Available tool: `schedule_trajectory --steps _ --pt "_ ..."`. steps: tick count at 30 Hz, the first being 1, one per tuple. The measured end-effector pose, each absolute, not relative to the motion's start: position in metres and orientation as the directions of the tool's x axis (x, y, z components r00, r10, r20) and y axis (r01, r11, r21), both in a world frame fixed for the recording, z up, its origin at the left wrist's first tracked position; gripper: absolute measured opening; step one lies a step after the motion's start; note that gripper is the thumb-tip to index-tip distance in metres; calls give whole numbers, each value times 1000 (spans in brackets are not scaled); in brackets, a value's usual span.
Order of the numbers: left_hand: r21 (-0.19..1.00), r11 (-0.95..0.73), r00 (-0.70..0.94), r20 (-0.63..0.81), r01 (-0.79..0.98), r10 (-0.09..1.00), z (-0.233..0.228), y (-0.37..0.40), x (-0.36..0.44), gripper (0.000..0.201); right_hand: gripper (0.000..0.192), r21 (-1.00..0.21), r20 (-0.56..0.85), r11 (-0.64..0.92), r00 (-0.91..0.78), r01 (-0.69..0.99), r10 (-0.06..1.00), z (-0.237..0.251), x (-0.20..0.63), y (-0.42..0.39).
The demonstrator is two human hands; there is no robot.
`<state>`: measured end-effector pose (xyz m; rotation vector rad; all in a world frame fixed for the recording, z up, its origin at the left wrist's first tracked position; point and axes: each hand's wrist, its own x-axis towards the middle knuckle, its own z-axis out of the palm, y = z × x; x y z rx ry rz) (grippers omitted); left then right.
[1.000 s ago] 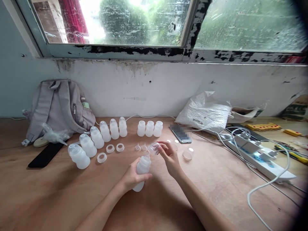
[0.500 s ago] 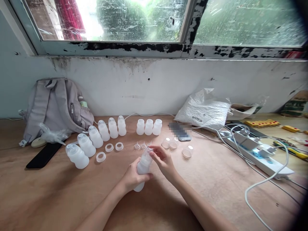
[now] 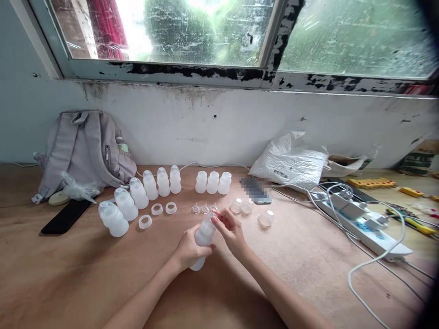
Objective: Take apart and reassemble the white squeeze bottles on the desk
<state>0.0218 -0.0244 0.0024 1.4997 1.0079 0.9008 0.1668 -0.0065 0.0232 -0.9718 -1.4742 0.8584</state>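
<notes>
My left hand [image 3: 190, 249] is wrapped round a frosted white baby bottle [image 3: 205, 234], which leans to the right above the table. At its top, my right hand [image 3: 232, 228] pinches the clear nipple with thumb and fingertips; the fingers partly cover it. Just beyond lie small clear nipples [image 3: 205, 209]. To the left are white collar rings [image 3: 145, 222] and a curved row of capped bottles [image 3: 126, 204]. Three uncapped bottles [image 3: 213, 183] stand upright farther back. Clear dome caps [image 3: 266, 219] rest on the table right of my right hand.
A grey backpack [image 3: 87, 151] leans on the wall, with a black phone [image 3: 65, 217] before it. Another phone [image 3: 256, 189] lies near a white plastic package [image 3: 291, 160]. At right, a power strip [image 3: 365, 224] trails loose cables.
The view has tilted and shifted slightly. My left hand keeps its hold on the bottle, while my right fingers stay at its top with only a small shift.
</notes>
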Motion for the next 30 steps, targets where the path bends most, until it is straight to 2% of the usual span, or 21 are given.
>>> schedule_trajectory --steps 6,11,15,17,20,22,26,30 --pt "974 -182 312 133 133 941 7 -31 18 28 13 -889 420 426 -74 167 905 31 157 -14" --pt "981 -184 316 154 67 936 4 -31 15 38 16 -846 445 463 -128 265 887 42 150 -13" --pt "947 -261 250 210 188 945 1 -22 11 45 20 -835 428 473 -208 282 879 54 150 -7" --pt "909 -343 200 300 237 933 2 -14 6 50 24 -816 442 498 -238 294 865 60 151 1" --pt "829 -475 57 481 294 875 2 2 -9 46 35 -779 499 540 -206 318 842 69 151 26" --pt "752 -485 -48 561 447 826 0 13 -22 37 34 -747 539 546 -135 378 831 76 148 50" --pt "514 -280 -117 611 811 783 -11 26 -41 24 28 -662 537 479 -81 576 840 85 131 100" --pt "321 -142 -73 575 937 815 -19 26 -44 22 27 -568 490 396 -90 721 867 82 109 136"
